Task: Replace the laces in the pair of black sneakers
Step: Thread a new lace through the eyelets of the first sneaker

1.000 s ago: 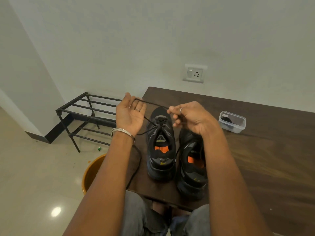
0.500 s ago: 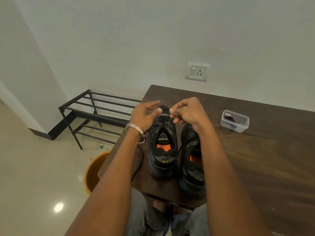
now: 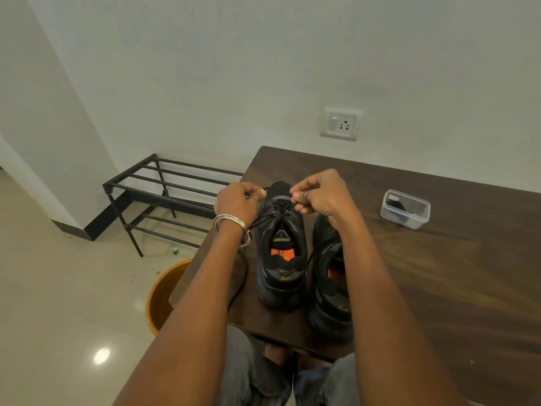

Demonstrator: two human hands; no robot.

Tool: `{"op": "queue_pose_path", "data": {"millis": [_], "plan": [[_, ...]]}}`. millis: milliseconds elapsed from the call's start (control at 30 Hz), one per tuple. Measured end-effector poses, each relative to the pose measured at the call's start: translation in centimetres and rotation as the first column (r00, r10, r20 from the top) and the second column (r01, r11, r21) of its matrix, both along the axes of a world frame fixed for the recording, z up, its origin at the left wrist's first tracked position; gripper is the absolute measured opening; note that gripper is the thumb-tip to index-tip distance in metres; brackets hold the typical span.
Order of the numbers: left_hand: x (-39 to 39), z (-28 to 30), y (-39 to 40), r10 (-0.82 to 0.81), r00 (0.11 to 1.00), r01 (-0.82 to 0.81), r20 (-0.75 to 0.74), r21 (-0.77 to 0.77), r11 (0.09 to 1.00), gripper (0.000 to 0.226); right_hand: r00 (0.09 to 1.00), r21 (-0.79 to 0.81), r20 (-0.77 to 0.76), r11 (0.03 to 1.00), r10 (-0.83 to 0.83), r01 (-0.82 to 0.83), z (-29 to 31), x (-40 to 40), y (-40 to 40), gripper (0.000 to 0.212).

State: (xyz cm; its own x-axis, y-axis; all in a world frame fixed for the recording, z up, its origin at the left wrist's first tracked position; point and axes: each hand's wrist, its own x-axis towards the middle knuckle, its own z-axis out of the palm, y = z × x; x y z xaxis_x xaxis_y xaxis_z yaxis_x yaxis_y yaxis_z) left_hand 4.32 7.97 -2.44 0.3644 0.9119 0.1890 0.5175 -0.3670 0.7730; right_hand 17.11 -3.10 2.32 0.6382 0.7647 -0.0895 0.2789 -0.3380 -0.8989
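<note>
Head view: both hands (image 3: 292, 200) pinch lace (image 3: 276, 213) above left sneaker (image 3: 281, 259).

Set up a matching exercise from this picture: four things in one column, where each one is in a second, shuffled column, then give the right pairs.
Things:
1. clear plastic container
2. orange bucket
3. black metal rack
4. wall socket

Places:
A. on the floor, left of the table
B. on the wall above the table's far edge
C. on the floor by the table's near left corner
D. on the table, right of the sneakers

Pairs: 1-D, 2-C, 3-A, 4-B
</note>
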Motion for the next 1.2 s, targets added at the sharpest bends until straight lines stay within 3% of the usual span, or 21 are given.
{"op": "queue_pose_path", "data": {"millis": [100, 167, 267, 400, 500, 567, 633, 800, 1033, 1200], "plan": [[0.2, 0.4, -0.1, 0.002, 0.984, 0.018, -0.181, 0.104, 0.994, 0.036, 1.000, -0.010, 0.007, 1.000, -0.018, 0.018, 0.2, -0.3, 0.2, 0.004], [0.4, 0.8, -0.4, -0.136, 0.972, 0.166, -0.194, 0.148, 0.975, 0.044, 0.999, -0.044, 0.006, 0.999, -0.031, 0.031, 0.3, -0.5, 0.4, 0.005], [0.7, 0.8, -0.8, -0.331, 0.942, 0.337, -0.062, 0.142, 0.931, 0.020, 1.000, -0.053, 0.015, 0.998, -0.019, 0.020, 0.3, -0.8, 0.7, 0.012], [0.8, 0.4, -1.2, -0.302, 0.952, 0.305, -0.048, 0.086, 0.948, 0.007, 0.999, -0.047, -0.021, 0.998, -0.037, 0.036, -0.4, -0.6, 0.9, 0.021], [0.6, -0.1, -1.3, -0.294, 0.943, 0.301, -0.154, 0.022, 0.954, 0.004, 0.995, -0.215, 0.081, 0.976, 0.060, -0.041, -0.7, -0.4, 0.7, 0.034], [0.6, -0.2, -1.7, -0.299, 0.937, 0.297, -0.181, -0.042, 0.954, 0.006, 0.966, -0.415, 0.131, 0.897, 0.224, -0.152, -0.7, -1.0, 0.2, 0.046], [0.7, -0.1, -2.1, -0.271, 0.941, 0.265, -0.201, -0.054, 0.963, 0.009, 0.938, -0.519, 0.153, 0.833, 0.312, -0.192, -0.8, -1.7, 0.0, 0.045], [1.5, 0.5, -2.8, -0.234, 0.918, 0.232, -0.322, -0.044, 0.972, 0.011, 0.962, -0.447, 0.193, 0.890, 0.195, -0.091, -1.8, -1.3, 0.1, 0.017], [2.0, 1.0, -3.8, -0.197, 0.889, 0.218, -0.413, 0.004, 0.976, 0.008, 0.993, -0.394, 0.107, 0.919, 0.057, -0.010, -2.0, -0.6, -0.4, 0.011], [1.8, 0.7, -4.4, -0.154, 0.934, 0.150, -0.324, -0.036, 0.988, 0.007, 0.996, -0.389, 0.030, 0.919, 0.087, -0.068, -1.9, -0.3, -0.8, 0.009]]}}
